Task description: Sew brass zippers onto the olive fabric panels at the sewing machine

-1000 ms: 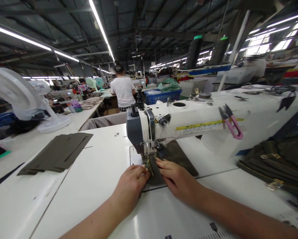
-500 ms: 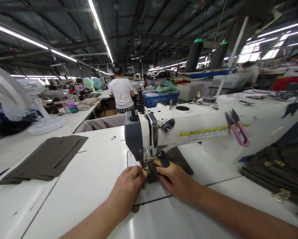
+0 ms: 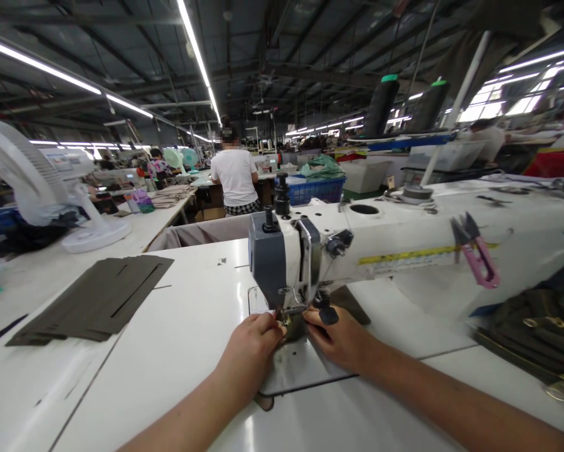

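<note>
A white and grey sewing machine [image 3: 268, 257] stands on the white table, with a dark olive fabric piece [image 3: 295, 328] under its needle area. My left hand [image 3: 251, 348] is at the left side of the presser foot, thumb and fingers closed at the fabric's edge. On the other side, my right hand [image 3: 340, 336] has its fingers closed on the same fabric, close to the needle; part of the cloth shows behind that hand. The fingertips of both hands are partly hidden by machine parts. A stack of olive fabric pieces [image 3: 93, 301] lies on the left.
Pink thread snips [image 3: 482, 260] rest against the machine arm. Dark zippered fabric [image 3: 536, 326] is piled at the right. A white fan [image 3: 96, 232] stands at the left. Behind the machine are a blue crate [image 3: 317, 189] and a person in a white shirt [image 3: 234, 177].
The whole view has shifted, so the machine appears further right. The fabric has moved away from me under the needle, with less of it showing in front. Both hands stay beside the foot.
</note>
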Action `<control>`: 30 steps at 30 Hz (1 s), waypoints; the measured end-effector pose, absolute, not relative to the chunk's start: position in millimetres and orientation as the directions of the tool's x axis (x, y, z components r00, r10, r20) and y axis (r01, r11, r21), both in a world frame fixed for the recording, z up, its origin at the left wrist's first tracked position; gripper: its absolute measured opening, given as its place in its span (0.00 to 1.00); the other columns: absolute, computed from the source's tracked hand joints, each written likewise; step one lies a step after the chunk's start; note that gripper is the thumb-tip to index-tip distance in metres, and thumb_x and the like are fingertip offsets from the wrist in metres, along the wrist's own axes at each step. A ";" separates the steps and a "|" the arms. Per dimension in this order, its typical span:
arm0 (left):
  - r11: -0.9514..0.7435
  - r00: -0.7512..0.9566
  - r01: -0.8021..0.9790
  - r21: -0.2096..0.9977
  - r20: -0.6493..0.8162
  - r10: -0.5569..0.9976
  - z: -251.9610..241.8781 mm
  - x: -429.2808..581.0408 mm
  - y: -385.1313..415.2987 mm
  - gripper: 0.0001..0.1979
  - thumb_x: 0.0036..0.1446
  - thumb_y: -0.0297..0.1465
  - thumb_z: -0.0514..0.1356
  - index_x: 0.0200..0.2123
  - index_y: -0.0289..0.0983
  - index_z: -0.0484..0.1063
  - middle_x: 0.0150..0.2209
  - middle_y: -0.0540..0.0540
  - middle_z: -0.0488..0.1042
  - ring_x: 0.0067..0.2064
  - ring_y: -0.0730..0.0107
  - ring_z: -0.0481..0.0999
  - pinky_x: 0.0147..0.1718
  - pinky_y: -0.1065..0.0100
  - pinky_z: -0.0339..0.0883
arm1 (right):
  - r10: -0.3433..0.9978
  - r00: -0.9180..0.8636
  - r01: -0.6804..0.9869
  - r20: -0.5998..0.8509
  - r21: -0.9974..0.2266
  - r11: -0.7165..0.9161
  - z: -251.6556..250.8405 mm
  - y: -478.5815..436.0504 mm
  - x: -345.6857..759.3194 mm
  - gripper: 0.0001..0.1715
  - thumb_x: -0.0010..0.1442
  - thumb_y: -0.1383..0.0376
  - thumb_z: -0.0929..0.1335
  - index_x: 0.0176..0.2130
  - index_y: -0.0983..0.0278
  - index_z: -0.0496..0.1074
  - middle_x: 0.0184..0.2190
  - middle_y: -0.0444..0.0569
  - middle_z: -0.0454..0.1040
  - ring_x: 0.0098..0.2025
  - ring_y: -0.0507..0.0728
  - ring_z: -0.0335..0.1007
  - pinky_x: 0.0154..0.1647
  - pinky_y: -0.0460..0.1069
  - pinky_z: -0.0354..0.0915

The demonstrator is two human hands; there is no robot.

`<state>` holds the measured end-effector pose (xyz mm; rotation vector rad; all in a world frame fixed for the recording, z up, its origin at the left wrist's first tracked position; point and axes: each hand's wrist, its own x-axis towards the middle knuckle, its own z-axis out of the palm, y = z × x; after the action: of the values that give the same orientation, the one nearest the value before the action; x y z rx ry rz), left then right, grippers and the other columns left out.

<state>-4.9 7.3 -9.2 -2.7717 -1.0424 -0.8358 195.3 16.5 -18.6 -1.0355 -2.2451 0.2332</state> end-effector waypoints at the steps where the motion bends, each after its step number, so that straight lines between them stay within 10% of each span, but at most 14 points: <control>1: -0.767 0.621 0.629 0.126 0.512 0.593 -9.2 -4.9 7.2 0.06 0.54 0.22 0.57 0.33 0.35 0.72 0.31 0.46 0.71 0.34 0.67 0.71 0.34 0.67 0.70 | 0.738 -0.478 0.626 0.477 -0.405 0.667 -18.4 16.4 195.2 0.11 0.53 0.74 0.60 0.26 0.65 0.69 0.24 0.49 0.70 0.27 0.54 0.65 0.29 0.46 0.58; 30: -0.758 0.600 0.637 0.139 0.529 0.601 -8.7 -4.0 5.9 0.06 0.55 0.22 0.56 0.32 0.35 0.72 0.33 0.45 0.72 0.34 0.67 0.72 0.34 0.68 0.70 | 0.791 -0.433 0.664 0.432 -0.441 0.604 -16.4 17.3 190.5 0.12 0.53 0.73 0.59 0.23 0.65 0.68 0.22 0.49 0.70 0.25 0.54 0.64 0.27 0.46 0.56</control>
<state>-4.0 5.9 -8.7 -2.7519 -1.0658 -0.8724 190.5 17.3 -16.4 -1.1437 -2.2192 0.2707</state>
